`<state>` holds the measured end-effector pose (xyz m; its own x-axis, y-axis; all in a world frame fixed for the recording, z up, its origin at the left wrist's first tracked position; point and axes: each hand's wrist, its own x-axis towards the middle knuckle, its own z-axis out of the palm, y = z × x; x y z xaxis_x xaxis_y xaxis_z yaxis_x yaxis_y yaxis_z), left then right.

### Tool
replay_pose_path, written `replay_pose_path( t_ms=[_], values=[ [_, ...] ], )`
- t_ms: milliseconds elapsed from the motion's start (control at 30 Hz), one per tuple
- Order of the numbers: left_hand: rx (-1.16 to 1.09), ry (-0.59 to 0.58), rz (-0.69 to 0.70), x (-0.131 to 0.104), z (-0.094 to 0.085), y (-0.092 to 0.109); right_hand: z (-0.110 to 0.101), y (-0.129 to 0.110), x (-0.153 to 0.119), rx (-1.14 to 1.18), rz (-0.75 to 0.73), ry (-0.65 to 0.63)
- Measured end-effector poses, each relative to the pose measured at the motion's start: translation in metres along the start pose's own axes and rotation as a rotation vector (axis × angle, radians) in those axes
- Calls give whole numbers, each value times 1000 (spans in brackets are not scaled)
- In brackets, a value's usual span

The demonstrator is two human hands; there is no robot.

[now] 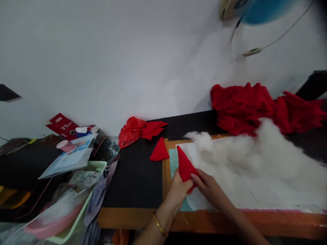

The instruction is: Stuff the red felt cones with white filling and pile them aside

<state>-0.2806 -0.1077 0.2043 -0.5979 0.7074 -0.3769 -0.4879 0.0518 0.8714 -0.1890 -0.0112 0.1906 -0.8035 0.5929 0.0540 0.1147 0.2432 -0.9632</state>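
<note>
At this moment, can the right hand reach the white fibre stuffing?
Probably yes: the white fibre stuffing lies close by, nothing visible between, although the right hand holds a red fabric cone.

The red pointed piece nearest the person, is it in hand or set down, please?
In hand: the left hand and right hand grip the red pointed piece at its wider end, its tip uncovered.

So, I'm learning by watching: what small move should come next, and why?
Perhaps turn the red, triangular fabric piece wide end up: the left hand and right hand partly cover that end, so I can't tell whether it's open.
</note>
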Motion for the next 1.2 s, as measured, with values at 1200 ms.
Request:
replay_pose_path(
  t_ms=[1200],
  values=[
    [-88, 144, 83, -10, -21, -9, 5, 11, -22, -470, -446, 151]
  ],
)
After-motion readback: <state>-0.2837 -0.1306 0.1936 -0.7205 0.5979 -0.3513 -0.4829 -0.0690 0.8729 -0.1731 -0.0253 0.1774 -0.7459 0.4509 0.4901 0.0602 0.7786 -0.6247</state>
